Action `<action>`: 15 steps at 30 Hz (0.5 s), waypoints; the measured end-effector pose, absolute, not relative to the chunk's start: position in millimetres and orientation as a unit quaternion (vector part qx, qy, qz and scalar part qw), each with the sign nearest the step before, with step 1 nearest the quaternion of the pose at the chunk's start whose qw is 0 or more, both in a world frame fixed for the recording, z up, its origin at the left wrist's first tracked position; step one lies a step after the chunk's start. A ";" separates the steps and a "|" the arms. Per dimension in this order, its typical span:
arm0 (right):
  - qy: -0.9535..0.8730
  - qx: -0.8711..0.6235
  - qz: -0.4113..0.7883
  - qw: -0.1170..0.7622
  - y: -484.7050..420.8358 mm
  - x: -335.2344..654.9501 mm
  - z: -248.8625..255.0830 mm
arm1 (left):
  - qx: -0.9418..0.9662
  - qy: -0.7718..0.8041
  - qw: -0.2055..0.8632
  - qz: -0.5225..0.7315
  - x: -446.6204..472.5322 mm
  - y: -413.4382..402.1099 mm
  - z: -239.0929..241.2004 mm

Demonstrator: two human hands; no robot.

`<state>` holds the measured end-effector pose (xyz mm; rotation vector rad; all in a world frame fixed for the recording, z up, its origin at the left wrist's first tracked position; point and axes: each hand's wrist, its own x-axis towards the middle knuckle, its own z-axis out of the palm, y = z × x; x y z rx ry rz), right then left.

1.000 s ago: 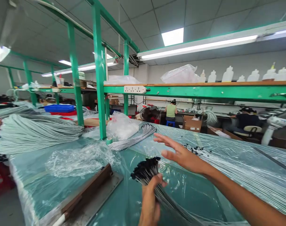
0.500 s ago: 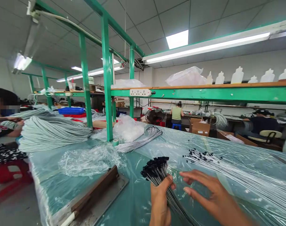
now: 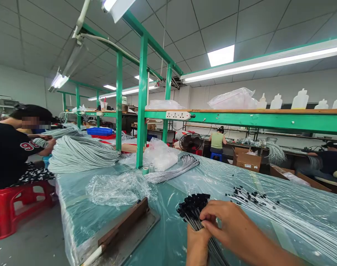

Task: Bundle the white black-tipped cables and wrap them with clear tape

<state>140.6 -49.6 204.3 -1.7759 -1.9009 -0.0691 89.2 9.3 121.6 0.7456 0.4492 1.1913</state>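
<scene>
My left hand [image 3: 197, 245] is wrapped round a bundle of thin grey wires with black tips [image 3: 193, 208], held upright above the plastic-covered table [image 3: 162, 244]. My right hand [image 3: 229, 225] rests over the same bundle just below the black tips, its fingers curled on the wires. A loose spread of similar black-tipped wires [image 3: 268, 208] lies on the table to the right of my hands.
A wooden and metal fixture [image 3: 124, 231] sits at the table's near left edge. Crumpled plastic [image 3: 115, 190], a second wire bundle [image 3: 174, 170] and a green post [image 3: 142, 103] lie beyond. A seated person [image 3: 10, 151] works at the left beside a large wire sheaf [image 3: 82, 155].
My right hand has drawn back from a reach over the table and closed onto the bundle in my left hand. The view has swung left, bringing the seated person in.
</scene>
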 end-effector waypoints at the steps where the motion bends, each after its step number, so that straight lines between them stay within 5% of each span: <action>1: -0.693 -0.666 -0.027 0.276 -49.6 138.9 203.0 | 0.343 0.210 0.741 0.537 88.3 8.5 123.7; 8: -0.686 -0.632 -0.048 0.356 -48.5 132.9 195.9 | 0.364 0.205 0.740 0.526 84.1 6.3 127.4; 15: -0.744 -0.579 -0.114 0.312 -43.0 138.6 201.6 | 0.378 0.196 0.737 0.525 90.0 14.5 118.1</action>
